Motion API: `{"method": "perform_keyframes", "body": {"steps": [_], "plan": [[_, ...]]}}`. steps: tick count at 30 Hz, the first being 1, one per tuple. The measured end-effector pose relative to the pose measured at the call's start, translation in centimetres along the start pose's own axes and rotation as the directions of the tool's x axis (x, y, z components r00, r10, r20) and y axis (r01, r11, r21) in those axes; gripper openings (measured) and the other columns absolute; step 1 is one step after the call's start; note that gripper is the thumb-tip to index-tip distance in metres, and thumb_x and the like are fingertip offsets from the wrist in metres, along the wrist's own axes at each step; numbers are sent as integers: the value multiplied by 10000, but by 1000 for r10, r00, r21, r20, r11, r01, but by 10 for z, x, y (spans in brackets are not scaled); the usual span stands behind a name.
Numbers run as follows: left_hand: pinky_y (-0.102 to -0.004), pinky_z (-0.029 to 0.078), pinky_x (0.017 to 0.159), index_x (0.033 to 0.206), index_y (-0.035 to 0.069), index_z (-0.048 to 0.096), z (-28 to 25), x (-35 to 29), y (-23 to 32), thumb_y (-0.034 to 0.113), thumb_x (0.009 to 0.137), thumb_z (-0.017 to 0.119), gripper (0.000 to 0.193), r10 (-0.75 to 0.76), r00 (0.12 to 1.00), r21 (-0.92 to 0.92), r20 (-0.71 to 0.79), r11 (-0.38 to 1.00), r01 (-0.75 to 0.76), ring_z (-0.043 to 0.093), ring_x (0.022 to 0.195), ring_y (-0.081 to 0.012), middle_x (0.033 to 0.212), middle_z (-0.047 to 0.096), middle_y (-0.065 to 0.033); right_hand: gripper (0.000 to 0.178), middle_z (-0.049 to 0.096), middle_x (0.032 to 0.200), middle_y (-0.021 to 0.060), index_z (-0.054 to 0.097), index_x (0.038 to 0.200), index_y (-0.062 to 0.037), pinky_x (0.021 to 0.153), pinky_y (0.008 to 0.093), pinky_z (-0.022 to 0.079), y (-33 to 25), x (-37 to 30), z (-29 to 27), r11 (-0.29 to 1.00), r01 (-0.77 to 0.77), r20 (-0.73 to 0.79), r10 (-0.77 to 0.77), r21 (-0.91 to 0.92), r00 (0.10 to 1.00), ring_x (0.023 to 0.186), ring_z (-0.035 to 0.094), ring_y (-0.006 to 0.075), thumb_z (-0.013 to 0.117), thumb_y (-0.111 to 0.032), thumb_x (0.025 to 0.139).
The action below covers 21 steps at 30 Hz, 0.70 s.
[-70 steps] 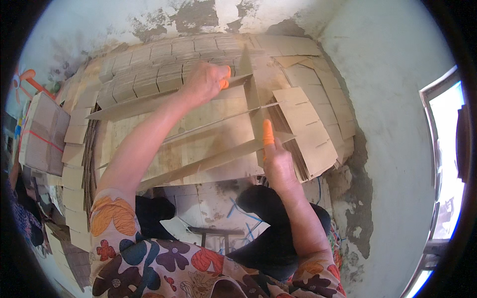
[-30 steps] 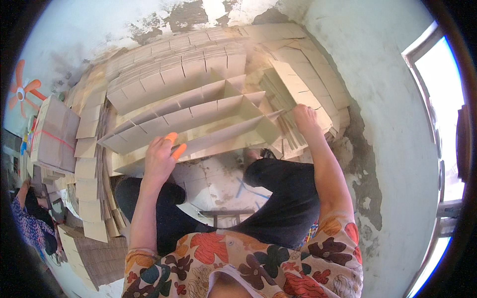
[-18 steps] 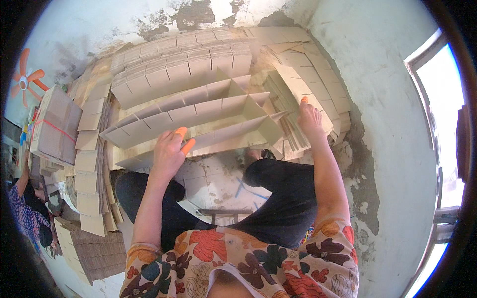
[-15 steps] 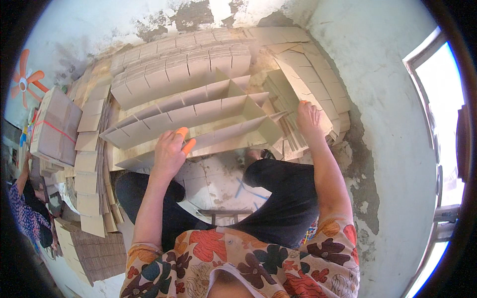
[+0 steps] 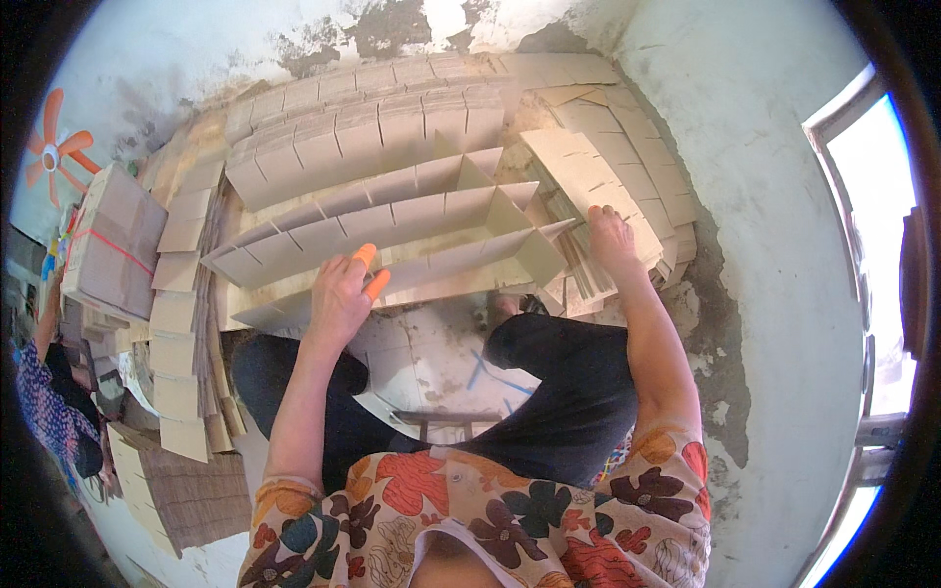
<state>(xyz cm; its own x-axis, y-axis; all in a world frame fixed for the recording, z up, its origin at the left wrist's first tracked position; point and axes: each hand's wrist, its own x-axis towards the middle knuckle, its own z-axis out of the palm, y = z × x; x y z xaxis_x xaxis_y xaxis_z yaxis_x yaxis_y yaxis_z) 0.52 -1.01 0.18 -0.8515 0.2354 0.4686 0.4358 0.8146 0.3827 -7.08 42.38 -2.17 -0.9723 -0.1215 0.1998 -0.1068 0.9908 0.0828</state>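
Note:
A partly built divider grid of slotted cardboard strips stands on the board before me. My left hand [image 5: 343,289], orange covers on thumb and a finger, pinches the near long strip [image 5: 441,263], thumb on the near side. Behind it stands a second long strip [image 5: 392,220]. Short cross pieces [image 5: 512,214] join the strips at their right end. To the right, my right hand [image 5: 613,237] is closed on the near end of a slotted cardboard strip [image 5: 573,171] over a stack of strips. Its fingertips are partly hidden.
Tall stacks of slotted cardboard [image 5: 363,132] line the back. More piles [image 5: 179,314] stand at left beside a taped carton [image 5: 116,243]. An orange fan [image 5: 54,155] and another person [image 5: 54,392] are at far left. A peeling wall [image 5: 765,245] bounds the right.
The strip under my right hand has tipped over, its broad face now turned up. My left hand stays at the near strip. The whole view has shifted slightly.

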Motion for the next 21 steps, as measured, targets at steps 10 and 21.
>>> {"method": "perform_keyframes", "body": {"steps": [10, 21], "plan": [[-423, 483, 652, 956, 25, 658, 13, 1, -7, 226, 757, 754, 298, 41, 997, -87, 61, 996, -36, 614, 745, -338, 777, 630, -164, 233, 654, 771, 162, 596, 1072, -37, 664, 423, 511, -29, 20, -100, 884, -428, -311, 466, 186, 828, 720, 661, 296, 584, -79, 844], [-411, 491, 566, 833, 46, 647, 22, 3, -11, 176, 756, 740, 177, 66, 992, -67, 105, 996, -59, 613, 661, -327, 695, 603, -151, 465, 693, 1071, 48, 606, 1243, -47, 806, 228, 493, -105, 26, -140, 610, -8, -19, 38, 793, 999, 911, 578, 46, 672, 62, 796]]}}
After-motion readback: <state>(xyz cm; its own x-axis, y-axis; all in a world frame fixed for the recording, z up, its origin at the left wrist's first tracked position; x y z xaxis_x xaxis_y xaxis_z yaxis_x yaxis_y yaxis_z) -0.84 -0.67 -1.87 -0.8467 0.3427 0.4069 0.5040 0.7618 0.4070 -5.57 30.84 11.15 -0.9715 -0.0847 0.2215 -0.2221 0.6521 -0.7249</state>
